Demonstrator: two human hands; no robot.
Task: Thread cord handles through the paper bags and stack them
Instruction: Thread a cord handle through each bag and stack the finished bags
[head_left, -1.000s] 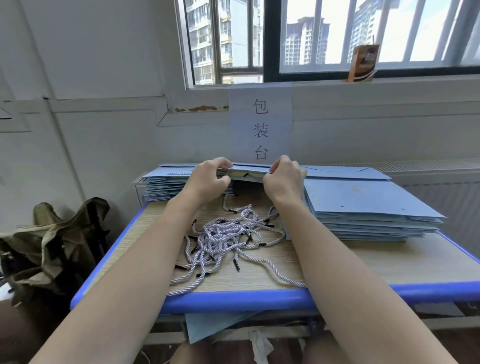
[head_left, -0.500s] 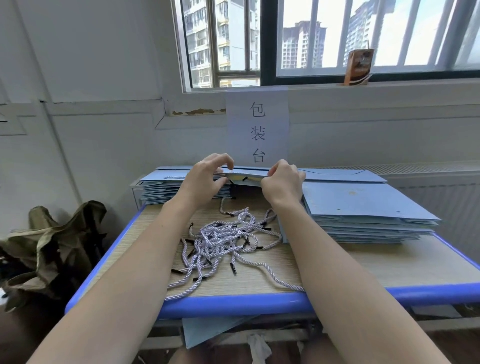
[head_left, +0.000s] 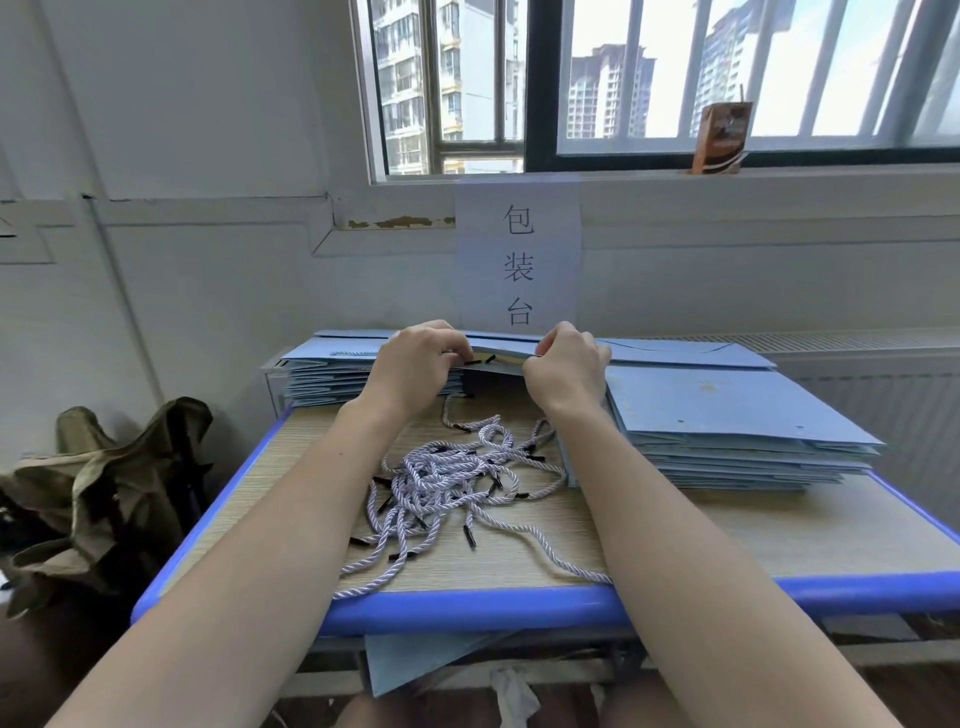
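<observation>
Threading step: both hands, left hand (head_left: 415, 364) and right hand (head_left: 566, 366), pinch the bag (head_left: 493, 358) mouth beyond the cords (head_left: 447, 483) (black tip showing); next, pull it through.

Bag in hand (head_left: 496, 358): a flat, light-blue paper bag, its near mouth edge lifted and slightly parted, with a black cord tip at the opening.
Right stack (head_left: 727, 415): flat blue bags piled on the table's right side, two small holes showing in the top sheet.
Left stack (head_left: 332, 371): flat blue bags at the far left, a cord lying on top.
Cords (head_left: 447, 483): pale lilac twisted lengths with black tips, tangled mid-table, one trailing to the near edge.
</observation>
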